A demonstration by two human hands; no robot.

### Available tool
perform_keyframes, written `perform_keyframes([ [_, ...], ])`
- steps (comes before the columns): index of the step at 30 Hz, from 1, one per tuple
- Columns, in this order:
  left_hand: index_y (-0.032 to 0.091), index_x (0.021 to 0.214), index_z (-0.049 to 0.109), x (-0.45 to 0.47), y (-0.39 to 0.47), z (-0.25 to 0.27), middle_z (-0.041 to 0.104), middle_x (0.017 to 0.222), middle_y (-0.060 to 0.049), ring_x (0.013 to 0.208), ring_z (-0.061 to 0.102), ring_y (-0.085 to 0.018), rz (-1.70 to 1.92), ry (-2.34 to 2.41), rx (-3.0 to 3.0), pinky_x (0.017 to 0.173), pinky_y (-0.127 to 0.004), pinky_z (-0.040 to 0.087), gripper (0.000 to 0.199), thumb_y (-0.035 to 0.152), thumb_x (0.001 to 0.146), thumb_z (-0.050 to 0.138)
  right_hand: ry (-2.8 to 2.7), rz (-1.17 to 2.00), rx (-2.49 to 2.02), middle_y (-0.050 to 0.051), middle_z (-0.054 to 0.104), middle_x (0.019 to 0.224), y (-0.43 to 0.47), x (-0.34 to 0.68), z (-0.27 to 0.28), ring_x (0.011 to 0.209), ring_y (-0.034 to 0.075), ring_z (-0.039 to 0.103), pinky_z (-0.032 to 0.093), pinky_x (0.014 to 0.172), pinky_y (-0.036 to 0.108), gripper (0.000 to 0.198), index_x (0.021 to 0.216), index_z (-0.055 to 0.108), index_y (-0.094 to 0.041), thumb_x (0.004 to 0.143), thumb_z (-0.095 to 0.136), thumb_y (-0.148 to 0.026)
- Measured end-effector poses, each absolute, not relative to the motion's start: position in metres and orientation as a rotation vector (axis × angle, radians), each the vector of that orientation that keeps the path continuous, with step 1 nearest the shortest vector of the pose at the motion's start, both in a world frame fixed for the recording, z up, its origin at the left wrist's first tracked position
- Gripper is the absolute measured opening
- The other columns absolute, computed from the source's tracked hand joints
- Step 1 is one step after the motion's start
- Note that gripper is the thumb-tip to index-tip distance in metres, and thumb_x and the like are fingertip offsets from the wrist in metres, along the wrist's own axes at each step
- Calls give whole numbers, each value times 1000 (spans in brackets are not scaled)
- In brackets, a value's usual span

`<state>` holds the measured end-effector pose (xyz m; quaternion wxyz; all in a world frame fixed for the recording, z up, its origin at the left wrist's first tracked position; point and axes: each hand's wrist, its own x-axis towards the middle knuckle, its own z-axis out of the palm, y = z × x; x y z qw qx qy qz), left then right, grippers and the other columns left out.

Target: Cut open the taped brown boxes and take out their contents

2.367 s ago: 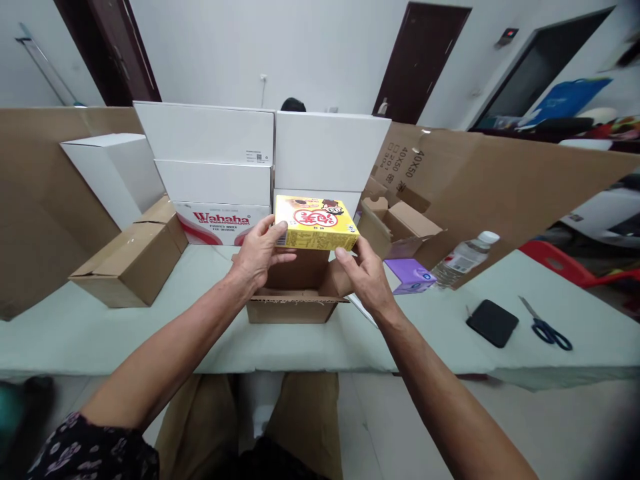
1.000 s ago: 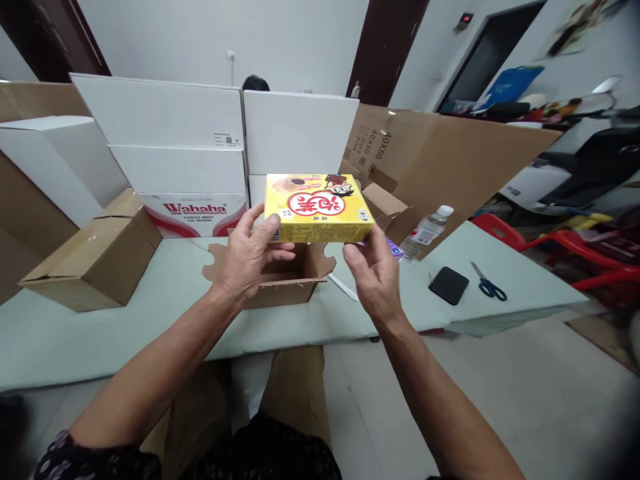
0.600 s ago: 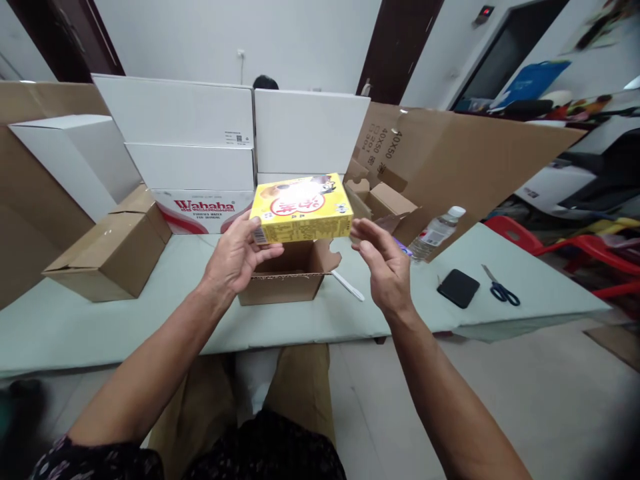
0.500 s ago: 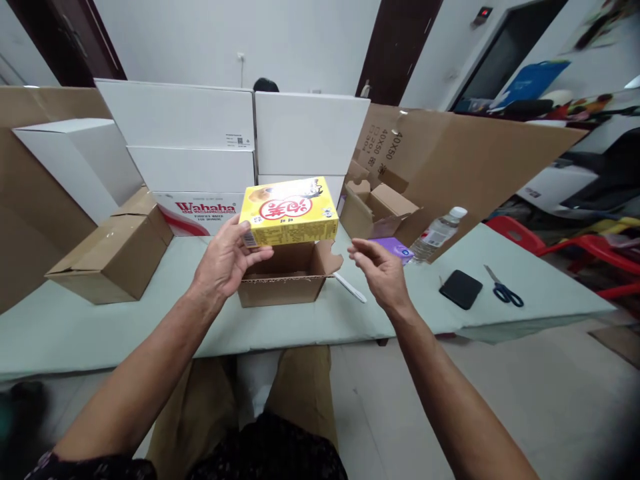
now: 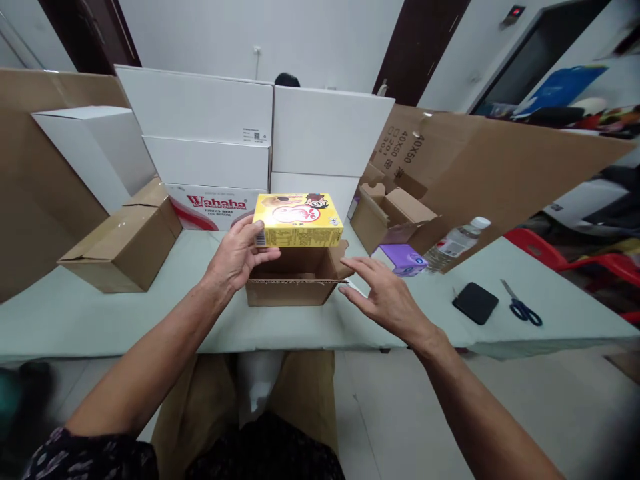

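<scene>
My left hand point(image 5: 243, 257) grips the left end of a yellow printed carton point(image 5: 303, 235), thumb on top and fingers beneath. The carton hangs level above an open brown cardboard box point(image 5: 293, 293), whose inside shows in part below it. Beside that box's right flap, my right hand point(image 5: 383, 293) is open with thumb and fingers apart and nothing in them. A white pen-like stick lies largely hidden behind the right hand.
To the right are a purple box point(image 5: 403, 260), a water bottle point(image 5: 459, 243), a black pouch point(image 5: 475, 303), scissors point(image 5: 523, 310) and an open brown box point(image 5: 383, 217). A closed brown box point(image 5: 117, 247) stands left. Large white cartons point(image 5: 330, 133) line the back.
The fingers of my right hand have spread, and it has come close to the brown box's flap. The yellow carton has tilted slightly, still in my left hand. The camera view has shifted.
</scene>
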<state>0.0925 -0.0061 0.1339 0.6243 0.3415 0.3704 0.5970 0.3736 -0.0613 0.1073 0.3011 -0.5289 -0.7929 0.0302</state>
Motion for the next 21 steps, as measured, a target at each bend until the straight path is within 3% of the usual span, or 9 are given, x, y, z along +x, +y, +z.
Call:
perform_keyframes([
  [2, 18, 113, 61, 94, -3, 135, 74, 105, -9, 75, 72, -18, 1383, 849, 768, 65, -33, 66, 38, 26, 79, 77, -1991, 151, -1355, 14, 65, 140, -51, 365, 115, 121, 32, 64, 58, 91, 47, 54, 141, 60, -23, 90, 65, -38],
  [5, 18, 114, 61, 97, 1, 138, 74, 105, -8, 73, 71, -17, 1373, 847, 791, 64, -32, 66, 37, 26, 81, 75, -1799, 376, -1272, 13, 59, 150, -32, 349, 126, 129, 32, 61, 57, 98, 49, 68, 152, 50, -24, 87, 67, -39],
  [11, 20, 112, 62, 107, 16, 138, 74, 107, -8, 69, 70, -16, 1386, 894, 819, 62, -32, 65, 31, 27, 84, 73, -1665, 612, -1147, 10, 62, 147, -5, 324, 130, 131, 32, 60, 53, 108, 49, 70, 149, 54, -22, 82, 68, -34],
  [15, 19, 107, 65, 107, 25, 137, 74, 110, -9, 78, 71, -18, 1387, 876, 796, 64, -33, 66, 26, 25, 83, 74, -1658, 719, -1082, 10, 59, 151, 0, 331, 123, 137, 31, 57, 53, 109, 48, 71, 149, 54, -22, 81, 71, -34],
  [18, 19, 103, 66, 99, 25, 138, 75, 109, -11, 86, 72, -22, 1391, 852, 758, 69, -35, 65, 25, 25, 81, 75, -1638, 700, -1083, 11, 60, 149, -1, 347, 116, 137, 30, 58, 53, 109, 49, 66, 146, 56, -23, 82, 70, -32],
  [21, 18, 105, 67, 84, 21, 138, 76, 111, -11, 95, 73, -24, 1433, 837, 754, 75, -36, 65, 27, 25, 80, 75, -1760, 695, -1211, 11, 71, 133, -7, 361, 113, 121, 28, 68, 55, 106, 50, 46, 132, 68, -22, 88, 63, -35],
])
